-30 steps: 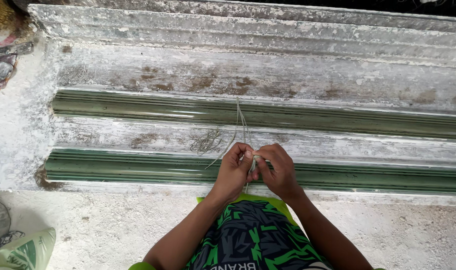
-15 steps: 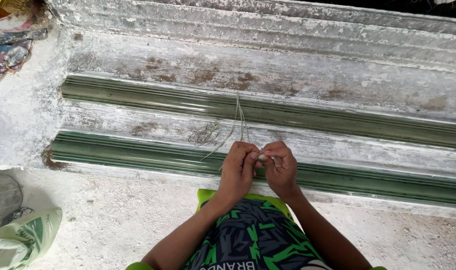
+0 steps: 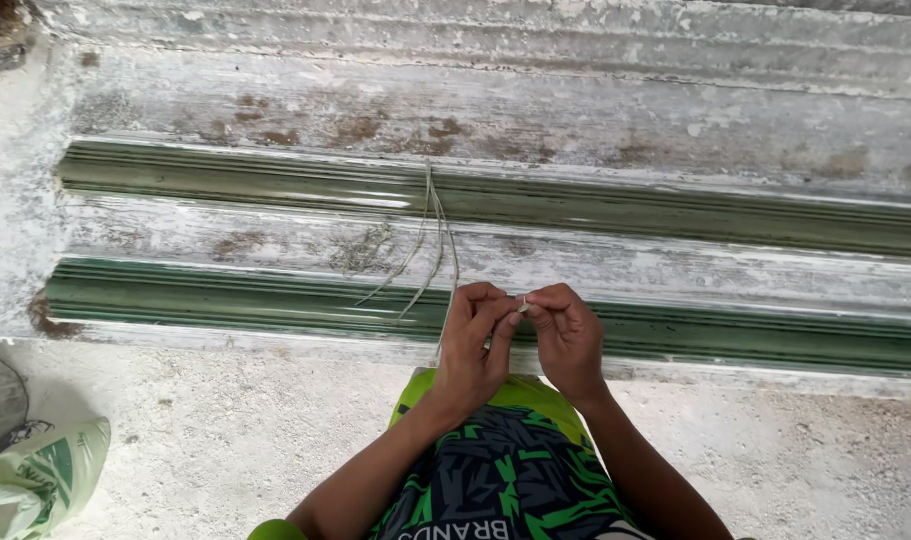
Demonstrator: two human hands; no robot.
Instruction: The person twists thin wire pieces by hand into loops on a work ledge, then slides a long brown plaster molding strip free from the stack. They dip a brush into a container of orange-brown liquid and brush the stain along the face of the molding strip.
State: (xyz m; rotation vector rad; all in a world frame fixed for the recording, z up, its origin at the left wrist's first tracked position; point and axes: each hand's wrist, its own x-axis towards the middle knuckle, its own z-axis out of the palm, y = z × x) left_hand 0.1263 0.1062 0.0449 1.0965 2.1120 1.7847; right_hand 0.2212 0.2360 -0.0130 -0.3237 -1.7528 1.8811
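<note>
Both hands pinch thin fibres (image 3: 433, 250): the left hand (image 3: 472, 340) and right hand (image 3: 565, 335) meet fingertip to fingertip; loose ends trail beyond, unworked.

Left hand (image 3: 472, 345) and right hand (image 3: 567, 340) pinch thin pale fibre strands (image 3: 430, 250) together above green-striped concrete steps (image 3: 275, 300).

one package shows: a crumpled plastic sack (image 3: 37, 480), pale green and white with darker green printing, lying on the rough concrete floor (image 3: 225, 440) at its lower left corner, partly cut off by the edge. no labels, signs or screens.
</note>
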